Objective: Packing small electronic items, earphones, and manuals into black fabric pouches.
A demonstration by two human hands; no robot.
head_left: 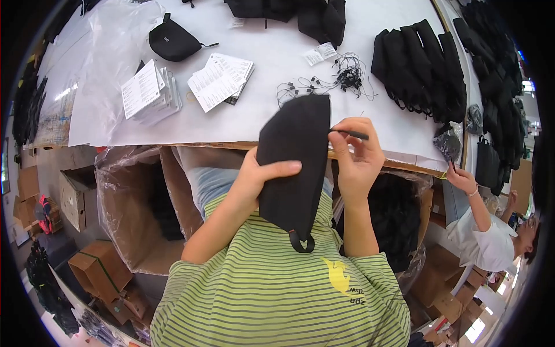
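Head view: your left hand [254, 180] grips a black zip pouch [298, 141] by its left side; just right of it, your right hand [359, 155] pinches the zipper pull [356, 135]. Beyond both hands lie tangled black tag strings [351, 74].

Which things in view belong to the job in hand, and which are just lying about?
Part of the job:
black pouch, in the left hand
black pull at its edge, in the right hand
white cards, black cords (probably)

Just lying about, seemingly:
clear plastic sheet
green-strapped cardboard box
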